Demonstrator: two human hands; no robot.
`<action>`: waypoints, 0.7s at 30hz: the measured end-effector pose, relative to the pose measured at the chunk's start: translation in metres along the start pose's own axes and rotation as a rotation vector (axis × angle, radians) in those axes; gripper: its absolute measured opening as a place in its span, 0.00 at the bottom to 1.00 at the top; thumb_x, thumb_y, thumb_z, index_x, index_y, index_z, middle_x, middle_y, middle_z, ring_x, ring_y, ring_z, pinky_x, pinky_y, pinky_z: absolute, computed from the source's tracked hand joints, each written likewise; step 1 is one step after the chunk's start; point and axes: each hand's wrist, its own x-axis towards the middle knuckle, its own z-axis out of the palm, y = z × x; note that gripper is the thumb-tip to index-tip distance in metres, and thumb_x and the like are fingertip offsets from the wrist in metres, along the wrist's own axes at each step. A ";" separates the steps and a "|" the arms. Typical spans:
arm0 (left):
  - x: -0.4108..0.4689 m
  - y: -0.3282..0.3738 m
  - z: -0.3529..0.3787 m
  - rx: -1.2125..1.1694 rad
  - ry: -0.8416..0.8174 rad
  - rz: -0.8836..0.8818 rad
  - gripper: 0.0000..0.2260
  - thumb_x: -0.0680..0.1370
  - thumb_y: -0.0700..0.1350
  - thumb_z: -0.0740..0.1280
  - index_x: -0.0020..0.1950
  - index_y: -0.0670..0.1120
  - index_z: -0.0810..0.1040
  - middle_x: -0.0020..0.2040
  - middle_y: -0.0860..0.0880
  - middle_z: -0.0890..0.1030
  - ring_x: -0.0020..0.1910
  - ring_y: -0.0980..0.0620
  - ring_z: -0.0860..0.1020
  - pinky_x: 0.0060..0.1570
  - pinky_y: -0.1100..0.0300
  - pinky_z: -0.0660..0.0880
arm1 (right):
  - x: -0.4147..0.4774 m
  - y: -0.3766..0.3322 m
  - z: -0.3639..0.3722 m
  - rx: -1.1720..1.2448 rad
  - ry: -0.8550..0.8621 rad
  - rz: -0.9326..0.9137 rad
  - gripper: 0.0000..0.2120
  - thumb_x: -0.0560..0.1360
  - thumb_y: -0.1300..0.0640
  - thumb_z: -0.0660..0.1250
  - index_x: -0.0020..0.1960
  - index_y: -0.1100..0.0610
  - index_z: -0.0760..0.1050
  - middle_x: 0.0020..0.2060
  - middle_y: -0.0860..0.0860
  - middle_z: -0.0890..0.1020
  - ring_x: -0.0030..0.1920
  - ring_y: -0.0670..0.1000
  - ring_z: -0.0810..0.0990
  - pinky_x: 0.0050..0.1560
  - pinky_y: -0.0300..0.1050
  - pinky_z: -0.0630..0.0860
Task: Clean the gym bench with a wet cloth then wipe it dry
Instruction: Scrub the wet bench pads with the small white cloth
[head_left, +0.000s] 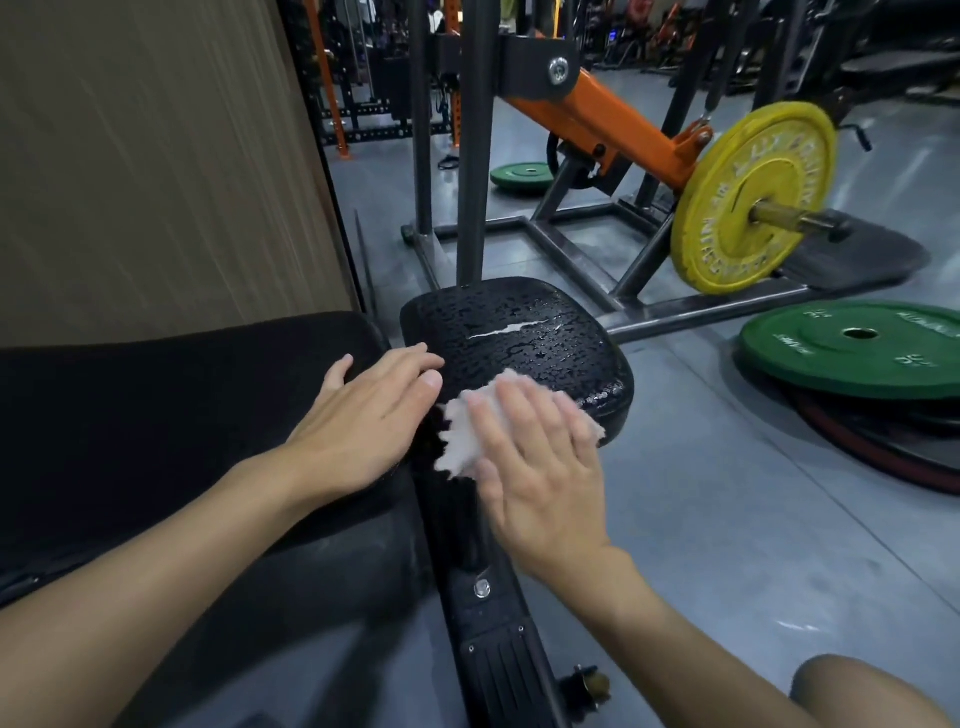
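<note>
While the right hand (540, 462) presses flat, fingers spread, on a white cloth (467, 436) at the near edge of a small black seat pad (519, 332), the left hand (363, 421) lies open and empty on the larger back pad (182, 405) of the gym bench just to the left, bracing it. Neither hand is gripping anything; the cloth is only pinned under the right palm. Beads of water cover the seat pad, and a pale torn slit (506, 330) runs across its far middle.

Several things could go wrong from here. Dragging the cloth over the slit could catch its edge and widen the tear, or push water into the padding beneath. Because the cloth is pinned rather than gripped, a quick stroke could let it slide out and drop to the grey floor (727, 519) on the right (picking up dirt). Water swept off the pad's edge might run onto the metal frame (488, 613) below or pool on the floor. Green weight plates (852, 348) lie stacked to the right, and a yellow plate (748, 197) sits on a barbell farther off, well apart from both hands.
</note>
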 end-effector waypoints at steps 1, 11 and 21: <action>0.002 0.000 0.001 0.035 0.002 0.008 0.24 0.81 0.59 0.44 0.73 0.56 0.65 0.75 0.60 0.63 0.73 0.64 0.60 0.76 0.48 0.42 | 0.001 0.011 -0.005 0.014 0.001 0.070 0.23 0.83 0.50 0.50 0.73 0.56 0.71 0.71 0.57 0.73 0.73 0.58 0.68 0.74 0.56 0.59; 0.053 -0.003 -0.040 0.218 -0.391 -0.186 0.51 0.67 0.76 0.60 0.81 0.50 0.45 0.81 0.51 0.46 0.79 0.51 0.40 0.77 0.44 0.43 | 0.027 0.014 -0.027 0.323 -0.212 0.779 0.34 0.81 0.43 0.45 0.80 0.62 0.51 0.80 0.57 0.51 0.80 0.51 0.48 0.78 0.45 0.46; 0.077 0.016 -0.044 0.306 -0.559 -0.279 0.57 0.68 0.71 0.68 0.79 0.42 0.37 0.81 0.45 0.42 0.79 0.42 0.39 0.71 0.31 0.52 | 0.103 0.062 -0.042 0.230 -0.694 1.157 0.24 0.84 0.51 0.52 0.78 0.58 0.58 0.70 0.60 0.63 0.70 0.62 0.62 0.71 0.54 0.59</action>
